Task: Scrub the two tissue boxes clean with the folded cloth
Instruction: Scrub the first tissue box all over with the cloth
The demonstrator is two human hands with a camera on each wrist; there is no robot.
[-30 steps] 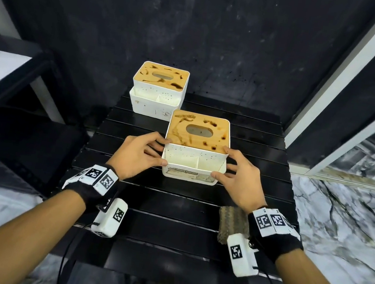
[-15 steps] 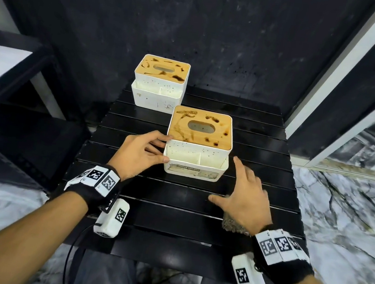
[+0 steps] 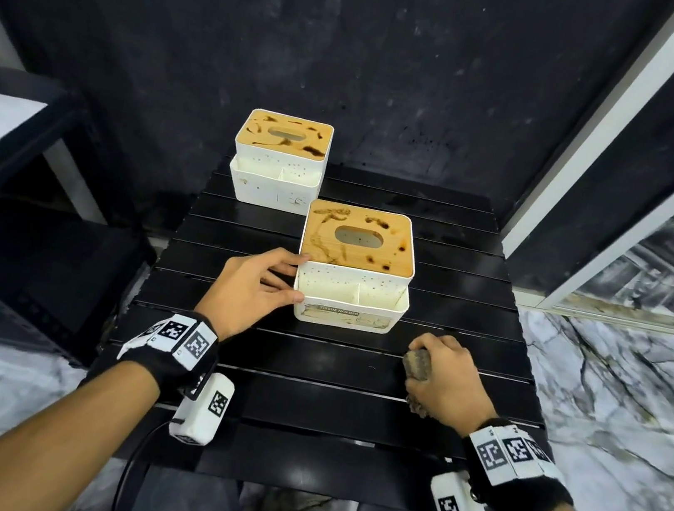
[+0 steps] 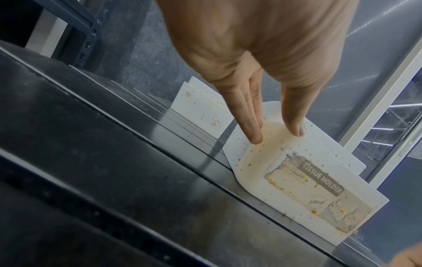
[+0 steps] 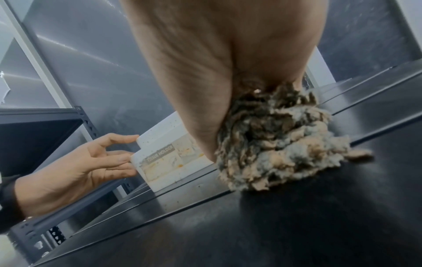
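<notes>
Two white tissue boxes with stained wooden lids stand on the black slatted table (image 3: 304, 403). The near box (image 3: 359, 241) (image 4: 297, 180) (image 5: 160, 155) is at the middle, with a "TISSUE HOLDER" label on its front. The far box (image 3: 283, 138) (image 4: 200, 112) is at the back left edge. My left hand (image 3: 274, 281) (image 4: 278, 137) (image 5: 114, 155) touches the near box's left side with nearly straight fingers. In front of that box and to its right, my right hand (image 3: 444, 376) (image 5: 228, 72) grips the shaggy brown-grey cloth (image 3: 417, 363) (image 5: 280, 140), which rests on the table.
A dark wall rises just behind the table. A black metal shelf (image 3: 12, 163) stands to the left and a white frame (image 3: 605, 142) to the right. Marble floor (image 3: 631, 408) lies on both sides. My knees show below the table's front edge.
My right hand let go of the near box's right side, drew back toward me and closed round the cloth. My left hand stayed on the box's left side.
</notes>
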